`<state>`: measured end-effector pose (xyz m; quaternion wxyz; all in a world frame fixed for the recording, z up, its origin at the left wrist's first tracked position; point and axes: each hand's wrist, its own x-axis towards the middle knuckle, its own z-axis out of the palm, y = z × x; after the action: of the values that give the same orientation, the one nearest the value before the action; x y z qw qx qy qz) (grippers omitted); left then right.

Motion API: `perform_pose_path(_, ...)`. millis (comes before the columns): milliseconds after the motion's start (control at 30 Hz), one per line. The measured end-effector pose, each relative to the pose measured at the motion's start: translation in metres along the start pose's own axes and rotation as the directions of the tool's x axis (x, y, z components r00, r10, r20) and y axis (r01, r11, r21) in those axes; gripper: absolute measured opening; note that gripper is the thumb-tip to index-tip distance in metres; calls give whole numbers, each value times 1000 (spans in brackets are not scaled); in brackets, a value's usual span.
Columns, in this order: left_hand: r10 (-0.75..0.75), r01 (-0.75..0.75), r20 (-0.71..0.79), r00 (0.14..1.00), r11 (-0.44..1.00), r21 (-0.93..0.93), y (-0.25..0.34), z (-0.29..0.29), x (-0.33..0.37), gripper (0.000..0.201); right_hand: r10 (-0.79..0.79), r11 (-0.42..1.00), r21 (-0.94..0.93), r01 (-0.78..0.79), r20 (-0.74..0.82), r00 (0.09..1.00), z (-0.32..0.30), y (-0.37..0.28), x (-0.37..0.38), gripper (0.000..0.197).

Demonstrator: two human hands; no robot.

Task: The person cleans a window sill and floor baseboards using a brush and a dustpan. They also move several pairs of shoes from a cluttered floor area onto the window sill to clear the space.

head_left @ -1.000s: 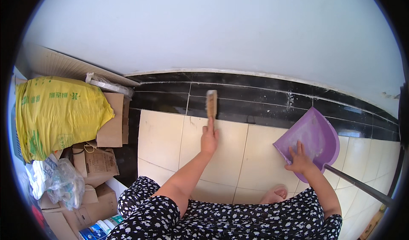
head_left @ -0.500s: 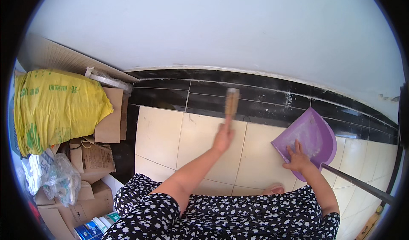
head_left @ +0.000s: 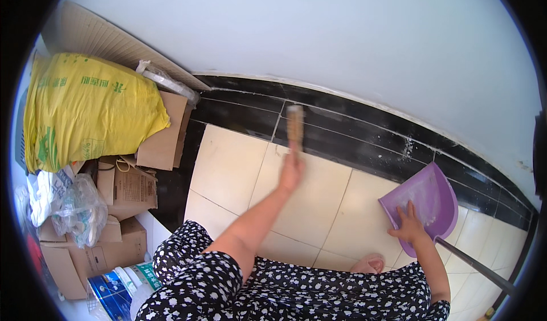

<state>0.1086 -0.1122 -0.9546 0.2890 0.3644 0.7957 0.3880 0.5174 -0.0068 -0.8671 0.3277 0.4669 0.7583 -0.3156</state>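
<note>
My left hand (head_left: pixel 292 171) is closed around the handle of a wooden brush (head_left: pixel 295 128), slightly smeared by motion. The brush head points away from me, over the black tile strip (head_left: pixel 336 135) at the foot of the wall. To the right, a purple dustpan (head_left: pixel 446 204) with whitish dust in it lies against the tiles, its straight edge facing left. My right hand (head_left: pixel 410 224) rests with fingers spread over the inside of the pan. The pan's long dark handle (head_left: pixel 476 265) runs toward the lower right.
At the left stand a bulging yellow sack (head_left: pixel 91 110), cardboard boxes (head_left: pixel 134 190), clear plastic bags (head_left: pixel 82 210) and a blue-and-white bucket (head_left: pixel 122 287). White specks (head_left: pixel 407 148) mark the tiles left of the dustpan. A pink slipper (head_left: pixel 370 263) shows on the cream floor tiles (head_left: pixel 310 201).
The brush has moved left along the black tiles, closer to a vertical joint. My right hand stays spread on the dustpan. The whole view has turned and shifted somewhat.
</note>
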Motion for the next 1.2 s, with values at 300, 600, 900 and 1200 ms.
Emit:
perform_pose_path(300, -127, 124, -3, 992, 962, 244, -50, -38, 43, 58, 17, 1000, -24, -18, -42, 999, -29, -32, 6, 102)
perform_pose_path(600, 102, -98, 35, 994, 991, -88, -9, -49, 19, 65, -268, 950, -204, 237, -138, 954, -82, -88, 21, 73)
perform_pose_path(900, -297, 489, -458, 838, 782, 387, -135, -274, 88, 70, -358, 866, -367, 340, 19, 934, -102, -128, 11, 66)
perform_pose_path(1200, -256, 281, -187, 949, 952, 124, -139, -218, 104, 61, -530, 778, -441, 447, -79, 844, -89, -242, 112, 75)
